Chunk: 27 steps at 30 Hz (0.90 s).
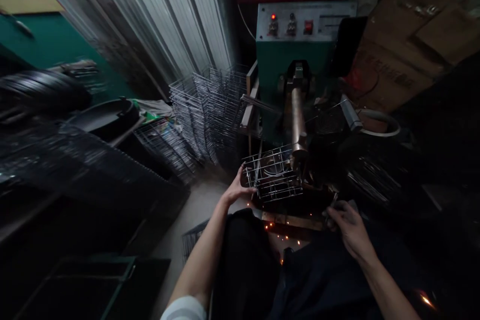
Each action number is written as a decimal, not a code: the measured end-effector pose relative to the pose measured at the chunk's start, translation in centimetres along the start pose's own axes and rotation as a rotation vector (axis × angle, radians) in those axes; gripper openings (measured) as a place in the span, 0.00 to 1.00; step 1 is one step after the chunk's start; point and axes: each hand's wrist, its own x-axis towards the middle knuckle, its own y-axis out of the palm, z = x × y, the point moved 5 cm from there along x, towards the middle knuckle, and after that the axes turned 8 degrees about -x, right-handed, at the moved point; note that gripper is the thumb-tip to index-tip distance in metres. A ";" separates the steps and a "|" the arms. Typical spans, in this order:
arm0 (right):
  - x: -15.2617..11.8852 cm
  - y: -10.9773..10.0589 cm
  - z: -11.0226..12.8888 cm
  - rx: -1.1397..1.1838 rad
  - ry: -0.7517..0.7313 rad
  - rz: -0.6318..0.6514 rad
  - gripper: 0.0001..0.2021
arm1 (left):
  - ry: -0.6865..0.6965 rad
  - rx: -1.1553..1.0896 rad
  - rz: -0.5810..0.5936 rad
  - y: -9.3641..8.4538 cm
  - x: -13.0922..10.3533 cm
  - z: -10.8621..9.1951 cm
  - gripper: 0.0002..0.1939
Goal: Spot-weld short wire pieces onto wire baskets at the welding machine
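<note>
My left hand (239, 187) grips the left end of a small wire basket (275, 175), thumb and fingers closed on its wires. The basket's right side sits under the copper-coloured arm (298, 115) of a green spot welding machine (270, 60). To the right of the basket, apart from it, my right hand (347, 220) is closed with the fingertips together around a small piece, too dark and blurred to name. Orange sparks (283, 236) fly below the basket, over my lap.
Tall stacks of wire baskets (210, 110) stand left of the machine. Dark wire parts (371, 175) lie at the right, near a round container rim (393, 125). Cardboard boxes (405, 55) lean at the back right. A corrugated metal wall (150, 20) rises behind the stacks.
</note>
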 end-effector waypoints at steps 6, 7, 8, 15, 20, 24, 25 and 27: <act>-2.3 4.0 4.2 0.009 0.027 0.194 0.25 | 0.101 0.054 -0.077 1.3 -2.9 -2.1 0.62; -2.6 4.4 4.7 0.007 0.036 0.237 0.24 | 0.116 0.075 -0.059 1.8 -3.8 -2.3 0.61; -2.9 4.7 5.2 0.001 0.044 0.281 0.23 | 0.129 0.098 -0.038 2.5 -4.5 -2.5 0.61; -3.5 7.2 8.7 -0.197 -0.124 0.635 0.15 | 0.217 0.430 0.034 8.2 -5.1 -5.0 0.62; -2.4 8.4 10.6 -0.751 -0.703 0.517 0.09 | 0.228 0.685 0.017 12.2 -3.2 -6.0 0.63; -1.4 8.6 9.0 -0.957 -0.962 0.422 0.10 | 0.249 0.747 0.022 14.3 -2.3 -6.1 0.62; -1.3 8.6 8.5 -0.991 -0.997 0.398 0.10 | 0.244 0.751 0.028 14.7 -2.2 -6.1 0.63; -1.2 8.3 7.6 -1.069 -1.063 0.336 0.14 | 0.230 0.753 0.039 15.2 -2.0 -6.1 0.64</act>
